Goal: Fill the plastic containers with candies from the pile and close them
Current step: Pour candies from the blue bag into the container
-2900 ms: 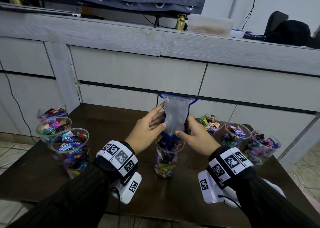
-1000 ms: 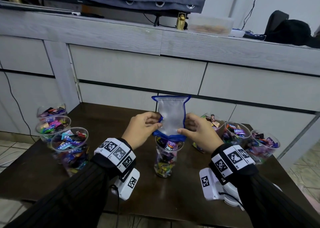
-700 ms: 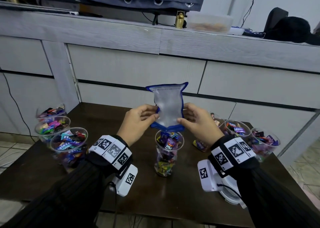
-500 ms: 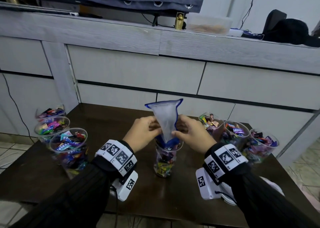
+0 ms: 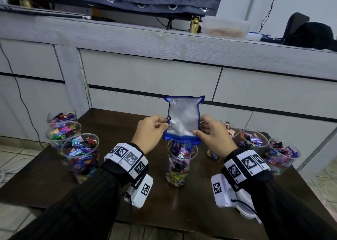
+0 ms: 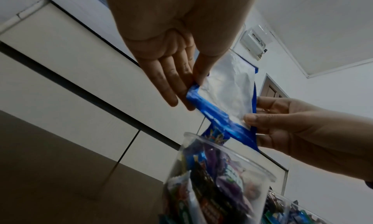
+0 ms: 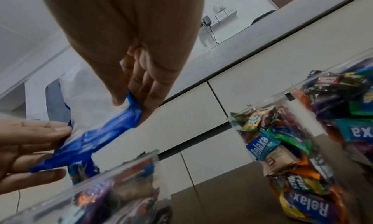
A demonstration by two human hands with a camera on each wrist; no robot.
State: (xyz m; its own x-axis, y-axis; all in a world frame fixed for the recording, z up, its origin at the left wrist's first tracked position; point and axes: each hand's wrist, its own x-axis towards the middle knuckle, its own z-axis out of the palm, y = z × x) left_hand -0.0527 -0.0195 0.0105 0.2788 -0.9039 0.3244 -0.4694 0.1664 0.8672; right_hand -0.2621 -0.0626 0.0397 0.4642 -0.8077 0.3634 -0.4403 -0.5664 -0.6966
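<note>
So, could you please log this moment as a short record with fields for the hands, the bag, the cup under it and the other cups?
left hand: pinches the bag's left edge
right hand: pinches the bag's lower right edge
bag: blue-edged, held upside down, mouth just above the middle cup
middle cup: clear plastic, upright on the dark table, candies up to the rim, no lid
left cups: three, filled with candies, uncovered
right cups: filled with candies, uncovered
pending: lids not yet on
</note>
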